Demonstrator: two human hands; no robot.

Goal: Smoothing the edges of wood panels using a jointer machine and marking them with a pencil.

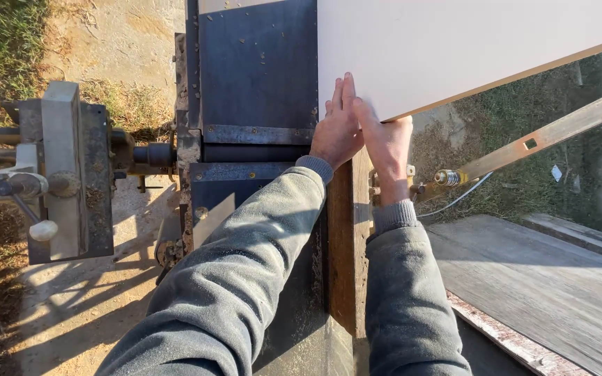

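Note:
A large white board (454, 49) with a raw brown edge lies across a dark metal saw table (256, 69) and overhangs to the right. My left hand (336, 129) lies flat on the board's near corner, fingers together and pointing away from me. Beside it, my right hand (384, 150) grips the same corner, fingers curled under the board's near edge. Both arms wear grey sleeves. A wooden fence rail (346, 230) runs toward me beneath my hands.
A rusty metal machine block with a lever and knob (60, 174) stands at left, joined to the table by a shaft. A slotted wooden bar (545, 136) slants at right. Grey planks (545, 285) lie at lower right. Sandy ground and grass surround the table.

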